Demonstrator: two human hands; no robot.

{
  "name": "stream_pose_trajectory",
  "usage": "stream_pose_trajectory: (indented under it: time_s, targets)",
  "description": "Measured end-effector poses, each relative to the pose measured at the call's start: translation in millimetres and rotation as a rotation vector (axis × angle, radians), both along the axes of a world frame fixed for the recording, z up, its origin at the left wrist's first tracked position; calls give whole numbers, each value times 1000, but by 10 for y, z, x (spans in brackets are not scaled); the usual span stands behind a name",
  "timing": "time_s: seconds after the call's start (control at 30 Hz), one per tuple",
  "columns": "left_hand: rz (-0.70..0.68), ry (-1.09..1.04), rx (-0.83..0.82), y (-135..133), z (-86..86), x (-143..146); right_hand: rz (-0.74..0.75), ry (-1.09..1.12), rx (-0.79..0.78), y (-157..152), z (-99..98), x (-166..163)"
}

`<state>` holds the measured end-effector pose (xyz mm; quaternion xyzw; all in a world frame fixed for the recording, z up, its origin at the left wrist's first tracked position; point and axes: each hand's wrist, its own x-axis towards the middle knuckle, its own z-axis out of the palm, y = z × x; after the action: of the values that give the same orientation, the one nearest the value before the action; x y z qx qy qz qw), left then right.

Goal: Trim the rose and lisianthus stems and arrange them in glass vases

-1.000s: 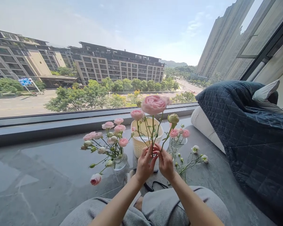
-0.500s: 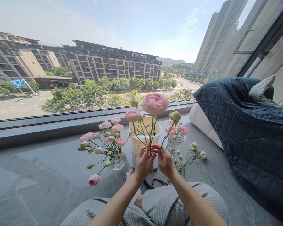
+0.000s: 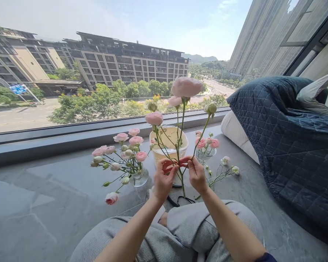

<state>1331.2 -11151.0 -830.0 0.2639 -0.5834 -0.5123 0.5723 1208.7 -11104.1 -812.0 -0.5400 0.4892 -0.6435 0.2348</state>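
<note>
A branching pink ranunculus stem [image 3: 182, 123] stands upright between my hands, with a large bloom on top, smaller pink blooms and green buds on side shoots. My left hand [image 3: 163, 179] is closed, its fingertips gripping the stem from the left about midway down. My right hand [image 3: 198, 175] pinches the right side shoot, which ends in a green bud [image 3: 210, 108]; its fingertips reach toward the main stem. The stem's cut end hangs below my hands. Behind them is a cream bucket [image 3: 155, 155], partly hidden.
Left of the bucket, a ribbed glass vase [image 3: 140, 179] holds several pink and white ranunculus. Another glass vase [image 3: 206, 157] with pink blooms stands to the right. Loose white-flowered stems [image 3: 220, 177] and a black strap [image 3: 186, 199] lie nearby. A dark quilt [image 3: 292, 153] covers something at right.
The ranunculus stem has risen and its large bloom has tipped away, showing its underside. More lower stem now shows. My hands have moved slightly up and apart.
</note>
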Motion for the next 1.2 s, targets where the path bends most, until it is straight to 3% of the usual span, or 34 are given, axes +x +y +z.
stream_pose_trajectory:
  time_s: [0.13, 0.27, 0.5, 0.97, 1.1, 1.2]
  targets:
    - [-147, -39, 138, -66, 152, 49, -31, 22, 0, -32, 10, -52]
    - [-193, -79, 151, -96, 163, 41, -80, 52, 19, -62, 0, -82]
    - [-74, -145, -31, -52, 125, -32, -41, 4, 37, -75, -17, -29]
    - [25, -236, -75, -168, 66, 41, -93, 173, -28, -67, 12, -26]
    - [80, -265, -96, -199, 131, 65, -116, 145, -28, -134, -125, -115]
    - [133, -299, -89, -261, 256, 76, -273, 224, 90, -222, -406, -246]
